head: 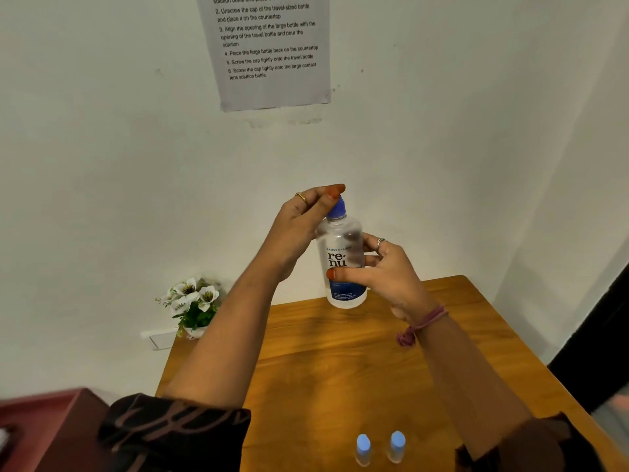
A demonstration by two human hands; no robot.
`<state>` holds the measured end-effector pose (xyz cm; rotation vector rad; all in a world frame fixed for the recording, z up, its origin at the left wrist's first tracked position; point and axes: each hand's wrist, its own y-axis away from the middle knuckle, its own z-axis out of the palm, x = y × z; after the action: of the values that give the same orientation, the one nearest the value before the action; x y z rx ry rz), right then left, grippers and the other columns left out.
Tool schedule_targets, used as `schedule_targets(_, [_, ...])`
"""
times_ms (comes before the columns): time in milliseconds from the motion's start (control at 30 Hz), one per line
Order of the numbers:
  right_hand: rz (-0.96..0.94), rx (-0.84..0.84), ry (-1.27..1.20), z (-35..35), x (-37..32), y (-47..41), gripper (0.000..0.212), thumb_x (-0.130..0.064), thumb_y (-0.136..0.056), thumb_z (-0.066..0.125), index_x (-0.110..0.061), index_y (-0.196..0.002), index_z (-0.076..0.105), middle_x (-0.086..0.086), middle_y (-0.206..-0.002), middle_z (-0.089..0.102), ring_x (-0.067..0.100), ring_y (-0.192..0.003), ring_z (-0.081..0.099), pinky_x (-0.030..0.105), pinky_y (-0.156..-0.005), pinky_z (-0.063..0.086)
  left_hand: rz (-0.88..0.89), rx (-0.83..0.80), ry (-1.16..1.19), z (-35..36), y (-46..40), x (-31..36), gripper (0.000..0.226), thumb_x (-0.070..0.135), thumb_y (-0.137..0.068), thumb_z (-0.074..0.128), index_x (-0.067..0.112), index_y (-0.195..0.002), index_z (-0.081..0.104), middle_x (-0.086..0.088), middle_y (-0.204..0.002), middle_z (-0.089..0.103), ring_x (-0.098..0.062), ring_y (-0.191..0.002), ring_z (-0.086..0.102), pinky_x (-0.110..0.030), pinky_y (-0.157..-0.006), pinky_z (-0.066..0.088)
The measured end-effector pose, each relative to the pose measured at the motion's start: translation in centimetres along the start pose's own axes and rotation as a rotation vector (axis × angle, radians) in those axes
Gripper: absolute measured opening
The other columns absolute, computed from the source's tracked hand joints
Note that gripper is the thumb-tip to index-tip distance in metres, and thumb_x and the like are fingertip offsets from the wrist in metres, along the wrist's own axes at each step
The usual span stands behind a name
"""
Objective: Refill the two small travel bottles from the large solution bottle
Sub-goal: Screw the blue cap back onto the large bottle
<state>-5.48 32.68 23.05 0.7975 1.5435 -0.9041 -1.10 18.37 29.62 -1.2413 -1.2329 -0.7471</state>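
- The large bottle [342, 264] is held upright above the far part of the tabletop [340, 362], at about 12 o'clock from the two travel bottles; whether its base touches the wood cannot be told.
- It is clear, with a "re-nu" label and a blue band low down; a blue cap [337, 207] is on its neck.
- The right hand [391, 277] grips the bottle's body from 3 o'clock: the thumb lies across the front of the label, the other fingers [372, 241] curl round the far side. A ring sits on one finger and a pink thread band [422, 323] on the wrist.
- The left hand [299, 223] comes in from 9 o'clock and closes on the cap: thumb and forefinger pinch it from above and from the side, with the cap's lower part showing below the fingertips. A gold ring is on one finger.
- The left travel bottle [363, 449] and the right travel bottle [397, 446] stand upright side by side, apart, at the near edge of the tabletop at 6 o'clock from the large bottle, both with light-blue caps on; neither hand touches them.
- A pot of white flowers [192, 301] stands at 9 o'clock, off the tabletop's far-left corner.
- A printed sheet [269, 49] of numbered steps hangs on the wall at 12 o'clock.
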Motion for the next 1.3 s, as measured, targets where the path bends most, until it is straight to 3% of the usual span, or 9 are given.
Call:
schedule_targets(133, [0.030, 0.005, 0.039, -0.5, 1.0, 0.1, 0.072, -0.020, -0.061, 0.086, -0.018, -0.124, 0.052, -0.006, -0.107, 0.065, 0.014, -0.095, 0.067, 0.027, -0.077, 0.057, -0.024, -0.061, 0.023, 0.0, 0.1, -1.0, 0.025, 0.025, -0.098, 0.047, 0.027, -0.119, 0.060, 0.003, -0.114, 0.067, -0.010, -0.111, 0.061, -0.032, -0.094, 0.051])
schedule_targets(333, [0.074, -0.013, 0.112, -1.2, 3.0, 0.7, 0.074, -0.022, -0.061, 0.086, -0.015, -0.125, 0.049, -0.002, -0.112, 0.063, 0.016, -0.095, 0.066, 0.024, -0.076, 0.057, -0.079, -0.071, 0.099, 1.1, 1.3, -3.8, 0.030, 0.029, -0.099, 0.043, 0.028, -0.128, 0.052, 0.006, -0.117, 0.068, -0.005, -0.111, 0.062, -0.023, -0.090, 0.053])
schedule_targets(500, [0.110, -0.032, 0.148, -2.1, 4.7, 1.1, 0.077, -0.024, -0.061, 0.086, -0.013, -0.127, 0.047, 0.001, -0.115, 0.063, 0.019, -0.098, 0.066, 0.030, -0.081, 0.057, -0.193, -0.017, 0.237, 2.0, 2.1, -5.8, 0.039, 0.039, -0.100, 0.036, 0.023, -0.133, 0.050, 0.005, -0.125, 0.064, -0.010, -0.118, 0.059, -0.028, -0.098, 0.050])
schedule_targets(600, [0.142, -0.049, 0.155, -2.8, 5.6, 1.2, 0.080, -0.024, -0.059, 0.087, -0.015, -0.127, 0.046, 0.001, -0.117, 0.062, 0.019, -0.100, 0.065, 0.032, -0.083, 0.056, -0.239, -0.045, 0.109, 2.1, 3.0, -7.3, 0.046, 0.039, -0.090, 0.052, 0.022, -0.133, 0.050, 0.007, -0.124, 0.062, -0.008, -0.118, 0.057, -0.029, -0.101, 0.046])
schedule_targets(733, [0.178, -0.081, 0.202, -3.4, 7.6, 1.7, 0.079, -0.023, -0.062, 0.085, -0.018, -0.130, 0.045, -0.001, -0.118, 0.061, 0.015, -0.103, 0.061, 0.022, -0.080, 0.053, -0.322, -0.163, -0.143, 2.4, 4.8, -10.3, 0.083, 0.034, -0.066, 0.080, 0.019, -0.140, 0.044, 0.004, -0.134, 0.057, -0.010, -0.122, 0.054, -0.029, -0.100, 0.045])
schedule_targets(967, [0.263, -0.170, 0.342, -3.9, 13.1, 2.6, 0.078, -0.027, -0.060, 0.086, -0.019, -0.127, 0.047, -0.001, -0.121, 0.058, 0.016, -0.109, 0.055, 0.029, -0.086, 0.051, -0.380, -0.189, -0.223, 4.4, 6.9, -15.1, 0.057, 0.015, -0.070, 0.082, 0.016, -0.121, 0.056, 0.013, -0.099, 0.067, 0.005, -0.089, 0.064, -0.009, -0.073, 0.049])
schedule_targets(1133, [0.373, -0.250, 0.354, -3.9, 16.5, 3.4, 0.078, -0.021, -0.056, 0.087, -0.017, -0.124, 0.050, 0.000, -0.119, 0.060, 0.017, -0.109, 0.058, 0.039, -0.091, 0.053, -0.460, -0.219, -0.241, 5.5, 8.5, -18.8, 0.067, 0.009, -0.069, 0.083, 0.016, -0.128, 0.052, 0.004, -0.118, 0.065, -0.006, -0.107, 0.061, -0.015, -0.087, 0.048])
schedule_targets(1300, [0.431, -0.326, 0.340, -3.9, 18.3, 3.9, 0.067, -0.006, -0.060, 0.085, -0.011, -0.120, 0.055, 0.000, -0.115, 0.064, 0.014, -0.106, 0.061, 0.026, -0.086, 0.051, -0.543, -0.199, -0.230, 6.1, 10.1, -21.7, 0.071, -0.002, -0.065, 0.083, 0.008, -0.128, 0.051, 0.003, -0.114, 0.064, -0.001, -0.101, 0.061, -0.009, -0.082, 0.049])
